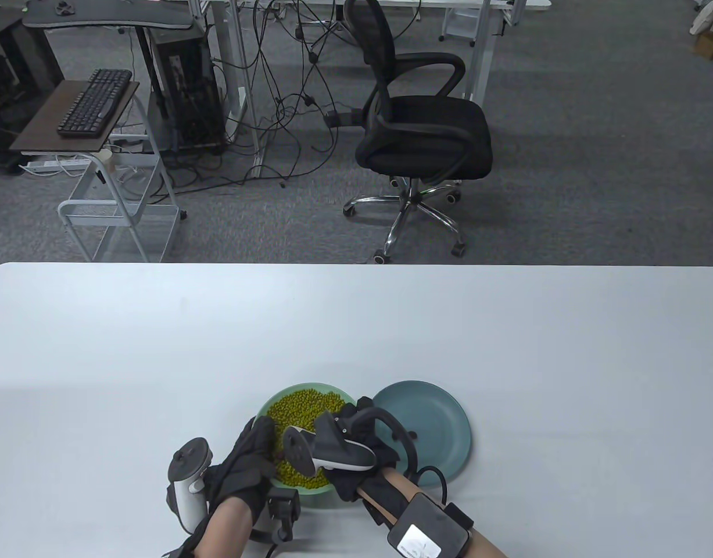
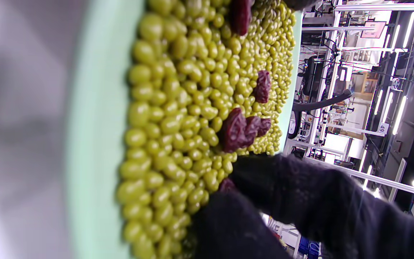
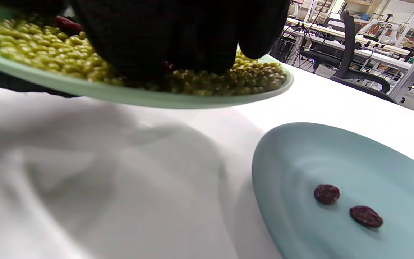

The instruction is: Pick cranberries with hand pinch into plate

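A pale green plate [image 1: 339,396] heaped with green beans [image 2: 178,108] sits near the table's front edge. Several dark red cranberries [image 2: 243,129] lie among the beans. My left hand [image 1: 251,456] grips the plate's near left rim, and its fingers [image 2: 300,201] rest on the beans. My right hand [image 1: 339,421] is over the plate with its fingers bunched down on the beans [image 3: 167,64]. They pinch a bit of dark red cranberry at their tips. A blue plate [image 1: 443,418] lies just to the right and holds two cranberries [image 3: 326,193].
The two plates stand close together, almost touching, on the white table [image 1: 507,337]. A black office chair [image 1: 426,133] and a wire cart [image 1: 118,215] stand on the floor beyond the table's far edge.
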`<state>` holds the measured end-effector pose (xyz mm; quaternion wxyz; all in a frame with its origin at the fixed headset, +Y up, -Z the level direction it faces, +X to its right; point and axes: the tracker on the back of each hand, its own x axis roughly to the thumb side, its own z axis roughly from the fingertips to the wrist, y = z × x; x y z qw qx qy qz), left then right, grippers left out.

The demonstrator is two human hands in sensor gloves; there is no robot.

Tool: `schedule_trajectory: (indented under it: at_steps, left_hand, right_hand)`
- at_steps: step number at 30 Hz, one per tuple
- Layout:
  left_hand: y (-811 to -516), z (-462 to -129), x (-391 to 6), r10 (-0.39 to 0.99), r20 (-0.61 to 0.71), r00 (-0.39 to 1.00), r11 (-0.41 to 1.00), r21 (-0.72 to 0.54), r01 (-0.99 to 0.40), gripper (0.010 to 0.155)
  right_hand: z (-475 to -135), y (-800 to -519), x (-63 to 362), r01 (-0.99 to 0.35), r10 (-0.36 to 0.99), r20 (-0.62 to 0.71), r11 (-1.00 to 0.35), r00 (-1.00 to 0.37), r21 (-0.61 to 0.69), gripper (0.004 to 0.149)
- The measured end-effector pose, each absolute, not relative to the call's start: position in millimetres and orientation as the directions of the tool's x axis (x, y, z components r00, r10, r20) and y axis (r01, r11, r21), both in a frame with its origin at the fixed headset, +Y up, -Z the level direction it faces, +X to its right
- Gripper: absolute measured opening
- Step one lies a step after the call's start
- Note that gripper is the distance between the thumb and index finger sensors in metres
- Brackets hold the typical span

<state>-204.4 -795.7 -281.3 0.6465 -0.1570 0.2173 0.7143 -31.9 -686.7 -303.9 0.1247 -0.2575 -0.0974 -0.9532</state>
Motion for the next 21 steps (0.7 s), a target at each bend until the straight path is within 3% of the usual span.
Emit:
schedule_trajectory:
  at_steps: [21]
  left_hand:
    - [-795.9,-281.6,-204.0,0.855,-0.505,-0.115,-0.071,0.105,-0.992,0.05]
  right_hand:
    - [-305.0,-668.1,-12.8,0.117,-0.053,0.443,-0.986,-0.895,0.12,0.051]
